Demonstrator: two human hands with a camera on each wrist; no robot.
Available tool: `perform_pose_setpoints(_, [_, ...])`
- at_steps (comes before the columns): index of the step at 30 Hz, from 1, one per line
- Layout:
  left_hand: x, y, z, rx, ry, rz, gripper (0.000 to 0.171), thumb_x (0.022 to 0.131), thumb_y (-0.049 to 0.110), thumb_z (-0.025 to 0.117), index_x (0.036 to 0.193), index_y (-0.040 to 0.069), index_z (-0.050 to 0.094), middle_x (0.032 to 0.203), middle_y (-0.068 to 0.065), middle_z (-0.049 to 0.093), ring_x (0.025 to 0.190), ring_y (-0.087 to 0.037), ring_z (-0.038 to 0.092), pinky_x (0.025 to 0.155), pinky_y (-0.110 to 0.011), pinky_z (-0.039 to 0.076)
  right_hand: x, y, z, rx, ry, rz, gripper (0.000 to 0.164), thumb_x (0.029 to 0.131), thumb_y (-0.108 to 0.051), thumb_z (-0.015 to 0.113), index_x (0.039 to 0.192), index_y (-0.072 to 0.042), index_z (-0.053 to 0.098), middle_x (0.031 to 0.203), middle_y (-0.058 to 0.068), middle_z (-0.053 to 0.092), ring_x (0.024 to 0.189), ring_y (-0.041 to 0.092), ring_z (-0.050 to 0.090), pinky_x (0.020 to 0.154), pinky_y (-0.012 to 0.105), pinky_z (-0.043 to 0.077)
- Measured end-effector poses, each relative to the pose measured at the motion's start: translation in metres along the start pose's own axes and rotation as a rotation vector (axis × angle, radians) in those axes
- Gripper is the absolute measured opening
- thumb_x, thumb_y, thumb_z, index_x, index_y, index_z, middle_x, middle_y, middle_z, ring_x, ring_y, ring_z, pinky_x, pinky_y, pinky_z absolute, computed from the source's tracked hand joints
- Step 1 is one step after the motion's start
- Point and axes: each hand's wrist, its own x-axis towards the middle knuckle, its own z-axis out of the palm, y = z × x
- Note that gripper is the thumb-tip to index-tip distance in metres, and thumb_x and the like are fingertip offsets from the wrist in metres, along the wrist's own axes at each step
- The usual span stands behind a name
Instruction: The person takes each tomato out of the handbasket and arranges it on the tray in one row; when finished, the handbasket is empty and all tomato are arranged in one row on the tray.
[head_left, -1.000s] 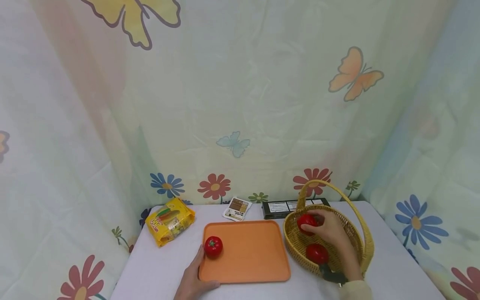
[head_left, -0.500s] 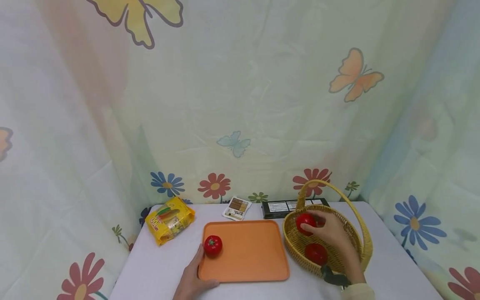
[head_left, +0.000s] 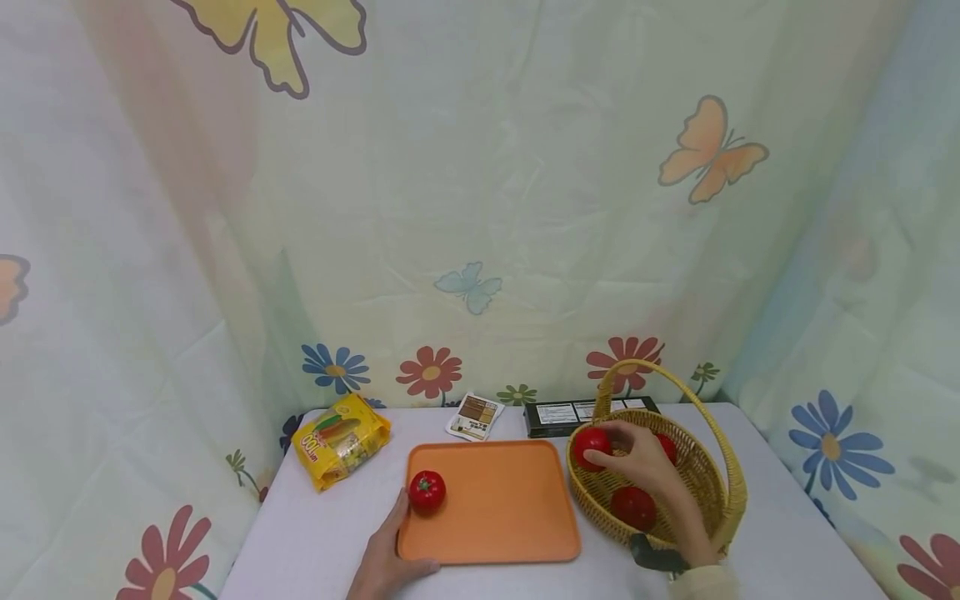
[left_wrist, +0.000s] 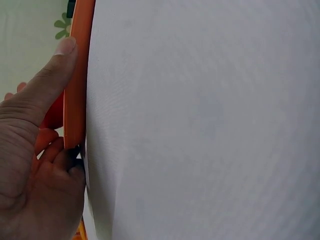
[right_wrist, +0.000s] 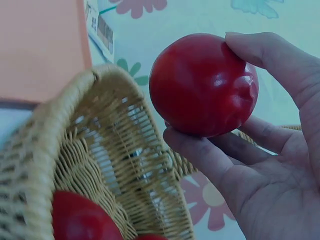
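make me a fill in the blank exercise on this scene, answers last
The right hand holds a round fruit coloured ____.
The left hand touches the edge of a tray coloured ____.
In the head view, the wicker basket stands to the ____ of the tray.
The count of tomatoes resting on the tray is ____.
Missing words: red; orange; right; one.

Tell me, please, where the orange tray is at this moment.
In the head view, the orange tray lies at lower centre, left of the wicker basket, with the left hand at its near-left corner.
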Motion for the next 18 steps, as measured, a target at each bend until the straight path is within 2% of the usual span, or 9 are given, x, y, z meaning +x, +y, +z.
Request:
perform_pose_setpoints(7, [0.0, -0.001, -0.001, -0.02, -0.01, 0.015, 0.138, 0.064, 0.04, 0.104, 0.171, 0.005, 0.023, 0.176, -0.022, 0.025, 0.159, -0.054, 0.023, 0.126, -0.073, 0.027, 0.006, -0.007, 0.019, 0.096, -0.023, -0.023, 0.067, 0.087, -0.018, 0.092, 0.143, 0.002, 0.06, 0.141, 0.027, 0.065, 0.13, 0.049, 0.062, 0.098, 0.052, 0.065])
perform_pose_setpoints(11, [0.001, -0.002, -0.002, -0.036, -0.01, 0.021, 0.139, 0.064, 0.039, 0.104, 0.171, 0.005, 0.023, 0.176, -0.022, 0.024, 0.159, -0.054, 0.022, 0.126, -0.073, 0.026, 0.009, -0.012, 0.028, 0.154, -0.076, -0.046, 0.074, 0.083, -0.008, 0.093, 0.148, 0.002, 0.058, 0.144, 0.03, 0.061, 0.127, 0.05, 0.062, 0.094, 0.051, 0.067])
perform_pose_setpoints(18, [0.001, -0.003, -0.003, -0.039, -0.014, 0.027, 0.139, 0.064, 0.04, 0.104, 0.171, 0.005, 0.023, 0.176, -0.022, 0.025, 0.159, -0.054, 0.022, 0.126, -0.073, 0.026, 0.011, -0.021, 0.046, 0.194, -0.147, -0.083, 0.067, 0.081, -0.003, 0.092, 0.141, 0.004, 0.064, 0.143, 0.029, 0.061, 0.125, 0.046, 0.063, 0.092, 0.049, 0.068])
